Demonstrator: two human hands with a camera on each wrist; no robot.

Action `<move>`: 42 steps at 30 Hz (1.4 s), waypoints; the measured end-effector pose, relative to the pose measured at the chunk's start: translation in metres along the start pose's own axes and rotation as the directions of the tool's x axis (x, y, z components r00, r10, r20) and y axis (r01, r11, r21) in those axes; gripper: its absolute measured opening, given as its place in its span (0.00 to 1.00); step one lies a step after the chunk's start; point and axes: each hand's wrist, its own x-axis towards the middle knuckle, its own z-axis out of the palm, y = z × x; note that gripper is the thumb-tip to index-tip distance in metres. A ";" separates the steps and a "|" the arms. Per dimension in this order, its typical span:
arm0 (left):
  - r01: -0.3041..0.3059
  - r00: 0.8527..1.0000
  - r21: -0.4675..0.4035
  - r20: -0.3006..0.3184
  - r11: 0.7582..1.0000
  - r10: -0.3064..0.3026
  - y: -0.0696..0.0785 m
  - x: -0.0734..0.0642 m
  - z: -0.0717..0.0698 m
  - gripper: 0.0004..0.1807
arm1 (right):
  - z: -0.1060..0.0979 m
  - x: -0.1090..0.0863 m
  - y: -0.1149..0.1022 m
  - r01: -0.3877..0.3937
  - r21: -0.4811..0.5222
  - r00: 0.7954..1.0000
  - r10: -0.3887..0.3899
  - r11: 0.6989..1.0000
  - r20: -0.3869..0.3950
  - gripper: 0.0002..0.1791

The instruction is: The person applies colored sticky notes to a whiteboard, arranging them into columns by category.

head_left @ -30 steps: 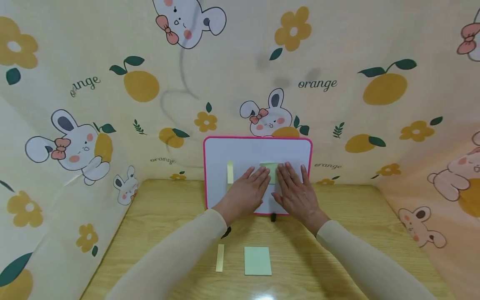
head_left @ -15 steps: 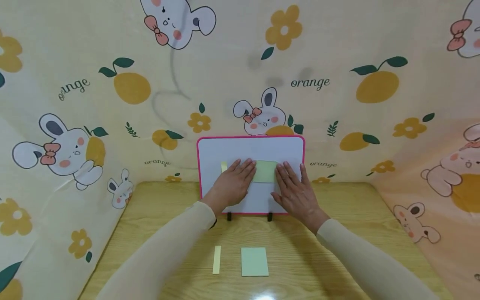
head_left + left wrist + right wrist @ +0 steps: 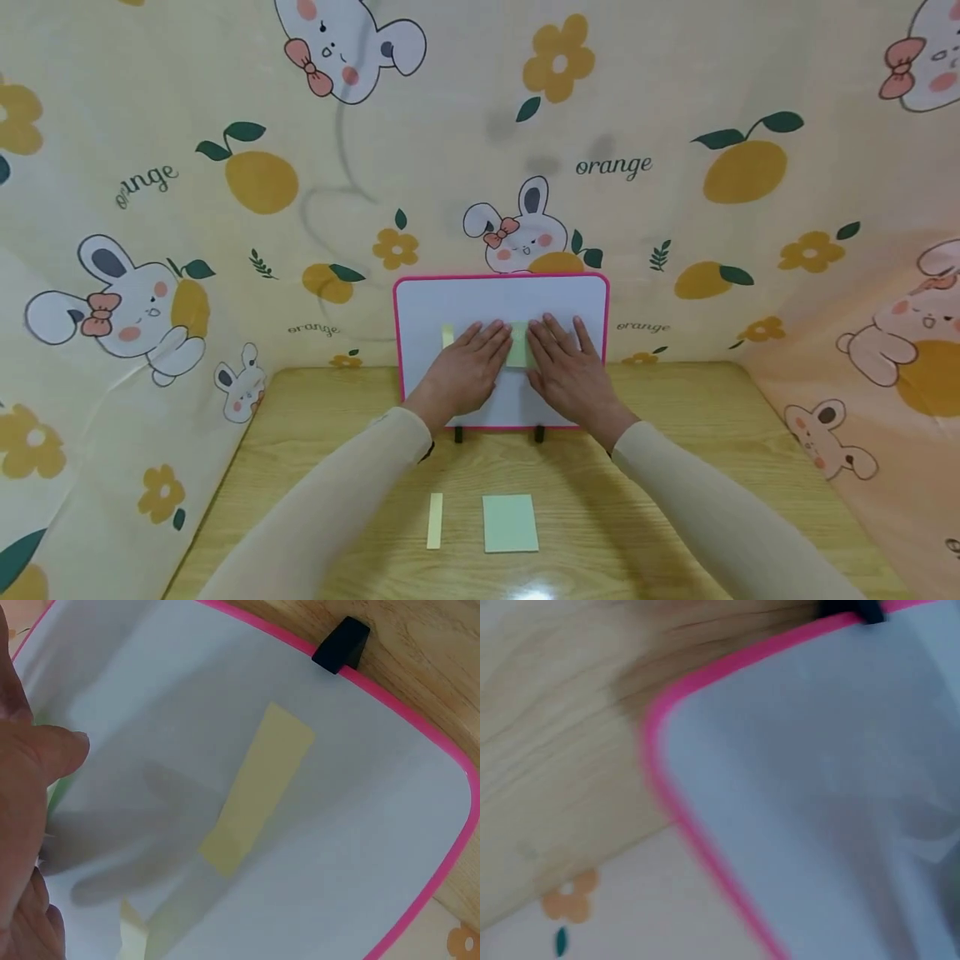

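Note:
A whiteboard (image 3: 495, 300) with a pink rim stands tilted back on small black feet. On it is a pale green sticky note (image 3: 519, 348), partly covered by both hands. My left hand (image 3: 467, 367) rests its straight fingers at the note's left side. From the right, my right hand (image 3: 572, 371) lies flat with fingertips over the note's right part. In the left wrist view, a yellow paper strip (image 3: 259, 787) is stuck to the board, and a second yellow strip (image 3: 133, 934) has its end lifted. The right wrist view is blurred and shows mainly the board's corner.
In front of the board, a pad of green sticky notes (image 3: 511, 523) and a narrow yellow strip pad (image 3: 435, 521) lie on the wooden table (image 3: 315, 450). A patterned cloth backdrop (image 3: 435, 150) rises behind and at both sides.
The left hand slid left across the note, then stayed there. In the last half second the right hand moved left, covering the note's right part. The head view shifted slightly.

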 end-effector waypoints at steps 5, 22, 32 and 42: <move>-0.002 1.000 -0.010 -0.007 1.000 0.002 0.004 0.005 -0.002 0.37 | 0.004 -0.019 0.013 -0.060 -0.054 0.998 0.059 0.997 -0.012 0.44; -0.066 0.998 0.069 -0.003 0.995 0.067 0.001 0.012 0.005 0.49 | 0.004 -0.022 0.010 -0.049 -0.074 0.999 0.049 0.996 0.000 0.45; -0.078 0.997 0.031 0.006 0.996 0.078 0.000 0.010 0.010 0.51 | 0.000 0.002 0.002 0.026 0.010 0.999 -0.026 1.000 0.024 0.45; -0.088 0.996 0.096 -0.019 0.991 0.091 0.006 0.013 0.003 0.48 | 0.009 -0.023 0.015 -0.050 -0.034 0.999 0.050 0.998 -0.011 0.45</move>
